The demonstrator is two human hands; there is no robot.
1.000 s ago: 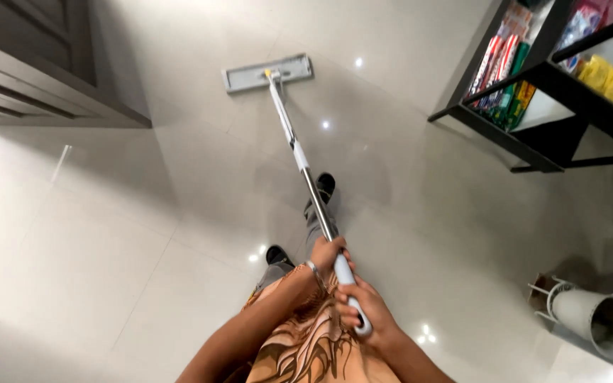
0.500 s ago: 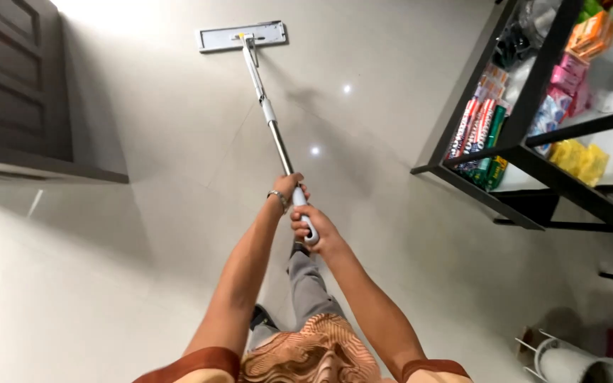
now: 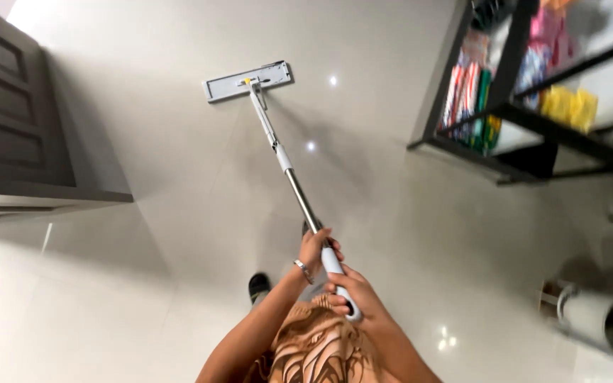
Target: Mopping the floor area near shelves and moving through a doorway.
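Glossy pale floor tiles [image 3: 164, 142] are being wiped with a flat mop [image 3: 248, 80], whose grey rectangular head lies flat on the tiles at the far end of the pole, well ahead of the person's feet. The metal mop pole [image 3: 294, 181] is gripped by both hands: the left hand [image 3: 315, 248], with a bracelet at the wrist, is closed around the pole just above the white grip, and the right hand [image 3: 352, 296] is wrapped around the grip at its near end.

A slip is judged to be the main risk, since the tiles shine and may be damp; a shoe [image 3: 258, 286] is planted just behind the pole. With the arms stretched this far, balance could be lost if the mop head catches on a tile joint. A wide sweep to the right of the mop could knock the dark shelf unit [image 3: 505, 113], where colourful packets [image 3: 473, 92] are stacked near the edge and could be tipped out.

To the left of the mop, a dark panelled door [image 3: 15, 135] is seen, close enough to be struck by the mop head. Right of the pole's near end, a pale cylindrical container [image 3: 594, 319] stands on the floor, blurred; it would obstruct a backward pull toward that side.
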